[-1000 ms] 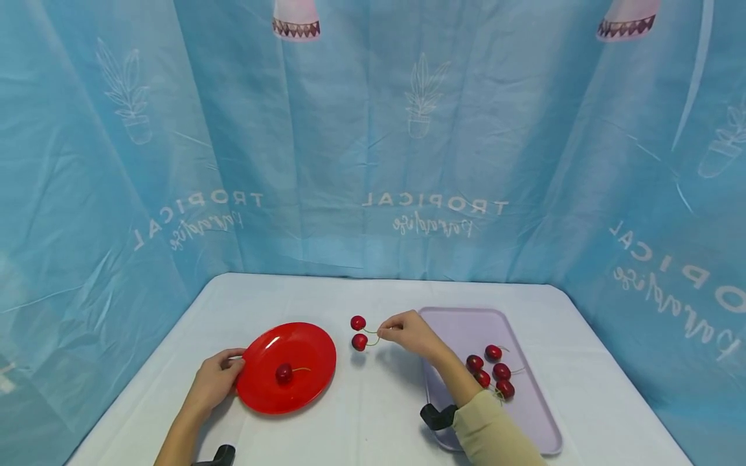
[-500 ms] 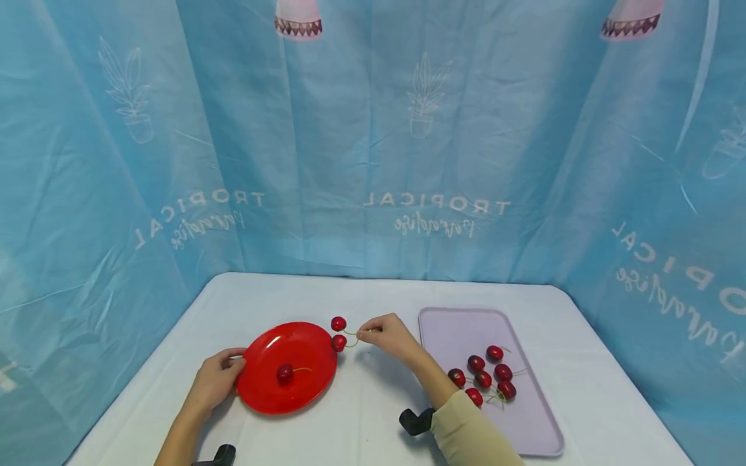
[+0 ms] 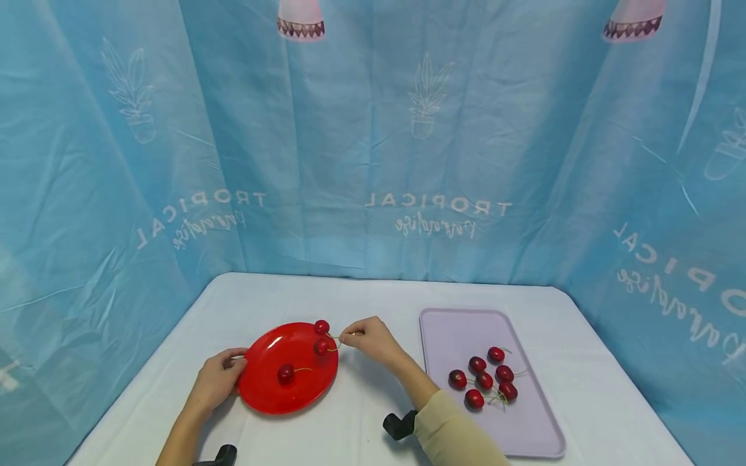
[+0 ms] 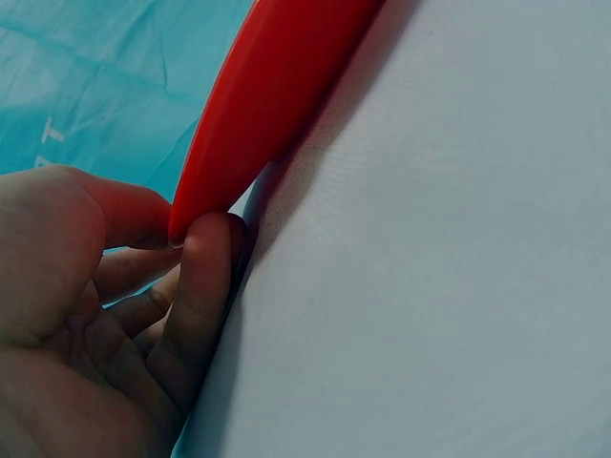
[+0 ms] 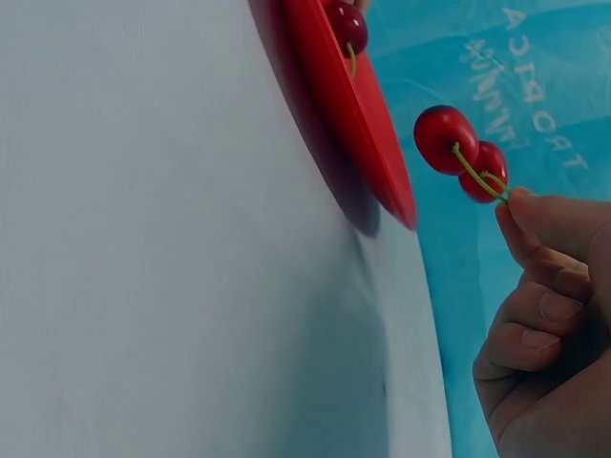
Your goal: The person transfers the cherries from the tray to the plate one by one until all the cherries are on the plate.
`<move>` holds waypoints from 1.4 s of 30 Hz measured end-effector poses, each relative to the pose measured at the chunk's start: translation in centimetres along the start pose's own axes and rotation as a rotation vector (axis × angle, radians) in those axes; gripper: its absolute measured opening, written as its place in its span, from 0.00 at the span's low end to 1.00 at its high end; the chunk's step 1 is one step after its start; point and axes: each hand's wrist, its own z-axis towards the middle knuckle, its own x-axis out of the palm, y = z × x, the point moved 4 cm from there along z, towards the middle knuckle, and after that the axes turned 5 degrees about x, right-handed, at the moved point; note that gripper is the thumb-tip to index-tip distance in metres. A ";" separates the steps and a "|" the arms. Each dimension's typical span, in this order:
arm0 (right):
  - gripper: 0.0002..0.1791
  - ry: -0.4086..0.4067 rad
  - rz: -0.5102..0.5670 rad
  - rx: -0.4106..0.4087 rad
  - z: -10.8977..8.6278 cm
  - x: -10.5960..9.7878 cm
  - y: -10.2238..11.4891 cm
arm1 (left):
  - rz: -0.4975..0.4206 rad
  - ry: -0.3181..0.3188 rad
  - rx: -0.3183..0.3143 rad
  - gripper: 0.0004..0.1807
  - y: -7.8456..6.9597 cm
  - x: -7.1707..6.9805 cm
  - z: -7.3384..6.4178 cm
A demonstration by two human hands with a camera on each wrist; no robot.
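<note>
My left hand (image 3: 214, 382) pinches the left rim of a red plate (image 3: 262, 388) between thumb and fingers; the left wrist view shows the thumb and a finger (image 4: 203, 267) at the edge. On the plate lies one dark red cherry (image 3: 285, 373) with its stem. My right hand (image 3: 372, 340) pinches the green stems of two cherries (image 5: 445, 139) between thumb and forefinger, its other fingers curled. In the head view that pair overlaps the plate's far right rim; the right wrist view shows it raised above the rim.
A pale lilac tray (image 3: 443, 323) lies on the right of the white-covered table (image 3: 373, 298), with several stemmed cherries (image 3: 484, 380) in it. Blue printed curtains (image 3: 350, 162) enclose the table's back and sides. Black devices (image 3: 399, 426) sit at both wrists.
My right hand has moved left with the cherry pair, from the space between tray and plate to over the plate's right rim. The left hand stays at the plate.
</note>
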 end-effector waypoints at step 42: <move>0.09 0.020 0.031 0.055 1.2 6.4 2.7 | 0.023 -0.022 0.028 0.22 -0.2 0.1 -0.2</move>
